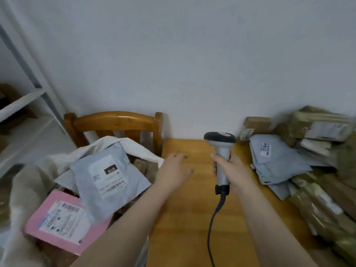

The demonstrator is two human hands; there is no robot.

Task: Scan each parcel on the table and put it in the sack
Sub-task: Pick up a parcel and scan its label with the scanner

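While the right hand grips the scanner by its handle above the table, the left hand hovers with fingers loosely spread, unscanned parcels heaped at the table's right, a grey parcel and a pink parcel lying in the sack.

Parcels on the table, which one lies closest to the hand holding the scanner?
The grey mailer bag whose label reads 5784, just right of the right hand gripping the scanner; the brown box and olive parcels lie farther off.

Light: soft, even, dim-cool.
Glare: chair top rail.
Blur: parcels at right; edges bowed.
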